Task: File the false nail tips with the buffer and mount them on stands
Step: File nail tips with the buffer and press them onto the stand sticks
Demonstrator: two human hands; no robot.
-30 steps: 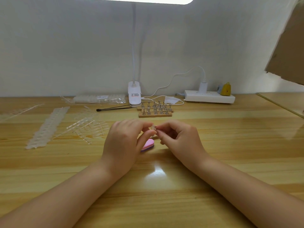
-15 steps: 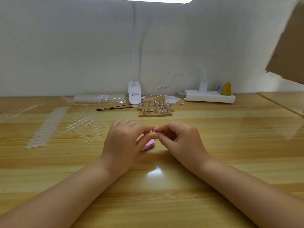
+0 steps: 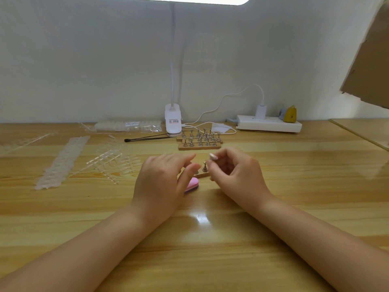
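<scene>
Two hands: I see they have parted since half a second ago, when their fingertips met.
Left hand [image 3: 166, 182]: fingers loose, holding nothing; pink buffer [image 3: 192, 184] lies on the table [image 3: 294, 197] just beneath it, idle.
Right hand [image 3: 233, 175]: pinches a pale nail tip [image 3: 213, 156].
Near stand [image 3: 204, 166]: at 12 o'clock between the hands, bare, just below the tip.
Judgement: filing looks finished; mounting comes next.
Far rack of stands [image 3: 199, 141]: at 12 o'clock, unfilled.
Clear tip strips [image 3: 61, 163]: at 10 o'clock.

A pink buffer [image 3: 192, 185] lies under your left hand [image 3: 162, 182], silver stands [image 3: 200, 138] on tan wood beyond.
</scene>
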